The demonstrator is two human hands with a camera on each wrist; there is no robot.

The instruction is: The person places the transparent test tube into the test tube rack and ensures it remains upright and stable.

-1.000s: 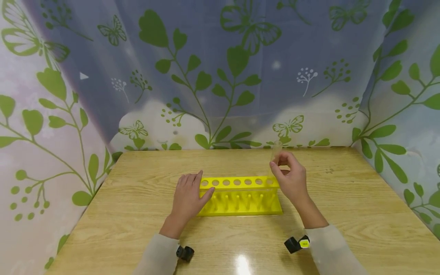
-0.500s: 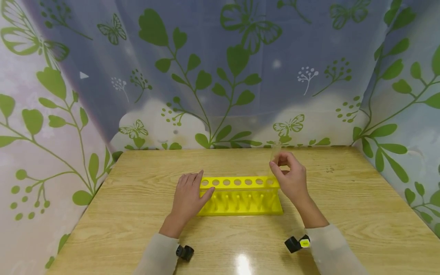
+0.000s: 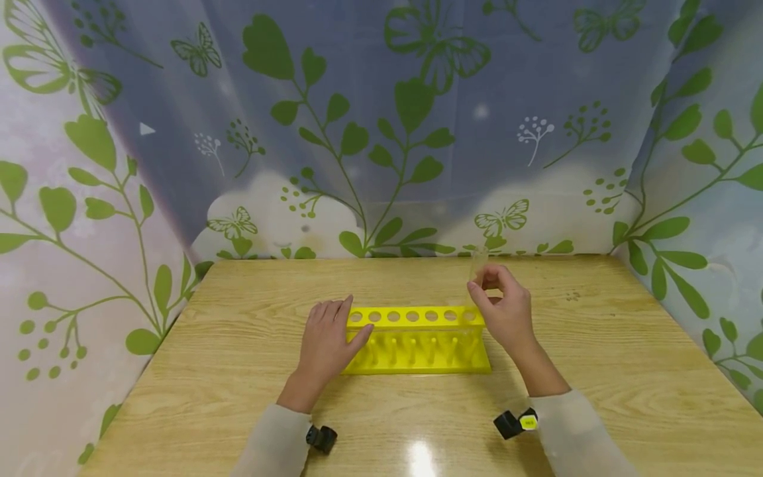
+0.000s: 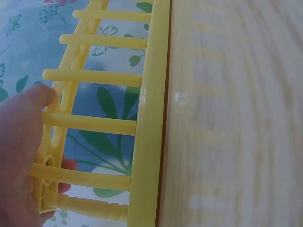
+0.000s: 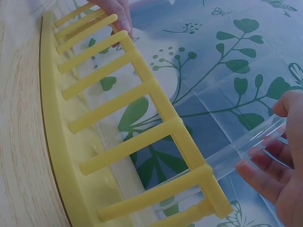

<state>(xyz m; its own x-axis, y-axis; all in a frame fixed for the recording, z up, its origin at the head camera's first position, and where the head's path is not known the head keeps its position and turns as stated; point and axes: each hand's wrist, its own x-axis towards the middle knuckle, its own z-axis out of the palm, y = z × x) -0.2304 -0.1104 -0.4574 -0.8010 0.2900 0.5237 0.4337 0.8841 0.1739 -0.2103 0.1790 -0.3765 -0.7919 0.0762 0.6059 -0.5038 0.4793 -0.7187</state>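
Observation:
A yellow test tube rack (image 3: 417,364) stands upright on the table, with a row of round holes along its top bar and a row of pegs below. My left hand (image 3: 324,338) holds its left end, the thumb in front and the fingers behind the top bar. At the right end, my right hand (image 3: 508,308) pinches a clear glass test tube (image 3: 479,262) between thumb and fingers. In the right wrist view the tube (image 5: 236,150) passes down through the end hole of the rack (image 5: 49,104); its lower part shows faintly behind the pegs.
The wooden table (image 3: 238,411) runs back to a patterned curtain (image 3: 357,132) with green leaves and butterflies. More patterned cloth hangs at both sides. A small black camera sits on each wrist, and light glares off the table's front.

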